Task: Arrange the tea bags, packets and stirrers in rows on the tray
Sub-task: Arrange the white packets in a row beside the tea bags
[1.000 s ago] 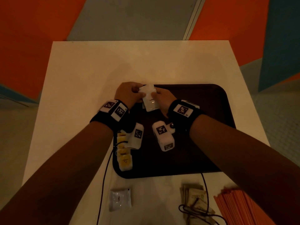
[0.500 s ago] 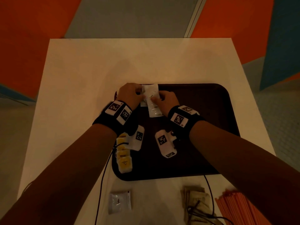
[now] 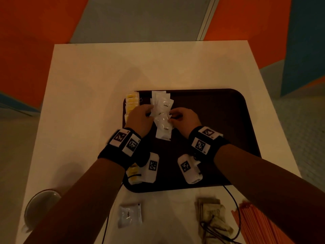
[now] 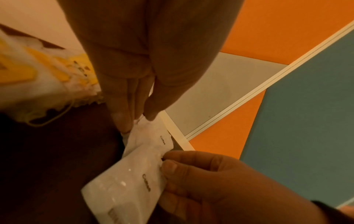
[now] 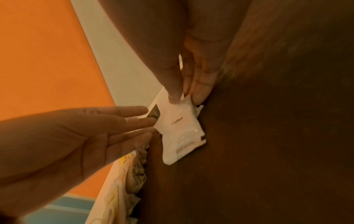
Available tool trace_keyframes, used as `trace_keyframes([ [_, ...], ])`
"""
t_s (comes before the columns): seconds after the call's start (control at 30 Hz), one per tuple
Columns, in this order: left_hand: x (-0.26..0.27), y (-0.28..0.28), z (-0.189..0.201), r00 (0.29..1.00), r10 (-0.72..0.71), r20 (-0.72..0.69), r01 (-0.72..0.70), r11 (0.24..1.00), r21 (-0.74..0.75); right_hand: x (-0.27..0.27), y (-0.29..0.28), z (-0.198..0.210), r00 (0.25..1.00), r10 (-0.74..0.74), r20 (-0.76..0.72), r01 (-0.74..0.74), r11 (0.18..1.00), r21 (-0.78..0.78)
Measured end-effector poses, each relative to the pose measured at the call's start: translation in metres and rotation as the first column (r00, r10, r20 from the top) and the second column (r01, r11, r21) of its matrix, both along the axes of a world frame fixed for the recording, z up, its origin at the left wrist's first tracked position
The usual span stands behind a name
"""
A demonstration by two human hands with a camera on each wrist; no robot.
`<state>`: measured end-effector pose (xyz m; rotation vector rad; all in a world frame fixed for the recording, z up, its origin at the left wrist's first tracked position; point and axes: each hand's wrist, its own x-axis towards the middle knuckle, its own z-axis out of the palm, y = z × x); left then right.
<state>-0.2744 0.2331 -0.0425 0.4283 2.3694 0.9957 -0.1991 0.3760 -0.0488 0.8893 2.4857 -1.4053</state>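
On the dark brown tray, white coffee packets lie in an overlapping column toward its left. My left hand touches the column's left edge with straight fingers. My right hand pinches one packet's corner between thumb and fingers. The left wrist view shows that packet below my left hand. Yellow tea bags run along the tray's left rim, partly hidden by my left arm.
On the white table in front of the tray lie a loose white packet, a pile of brownish packets under a black cable, and orange stirrers. A round grey dish sits at the near left.
The bundle of white packets held between both hands has been spread toward me into a longer column. Both hands slid nearer along the tray, uncovering the far tea bags.
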Motion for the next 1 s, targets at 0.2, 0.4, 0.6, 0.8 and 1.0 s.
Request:
trace_keyframes([
  [0.2,0.009,0.001,0.000,0.999,0.037,0.037,-0.039,0.999,0.038,0.000,0.002,0.003,0.998,0.058,0.005,-0.058,0.996,0.064],
  [0.4,0.017,0.009,0.003,0.988,0.106,0.114,-0.116,0.990,0.085,-0.003,-0.002,0.001,0.998,0.059,0.027,-0.060,0.997,0.058],
  [0.6,0.018,0.012,0.002,0.946,0.242,0.215,-0.285,0.938,0.197,-0.004,-0.003,0.001,0.994,0.050,0.093,-0.052,0.999,0.016],
  [0.8,0.017,0.008,0.000,0.945,0.242,0.220,-0.290,0.932,0.220,0.006,0.004,0.005,0.995,-0.092,0.036,0.098,0.970,-0.225],
  [1.0,0.020,0.010,0.003,0.949,0.221,0.224,-0.281,0.915,0.289,0.008,0.004,0.009,0.986,-0.034,0.162,0.071,0.972,-0.224],
])
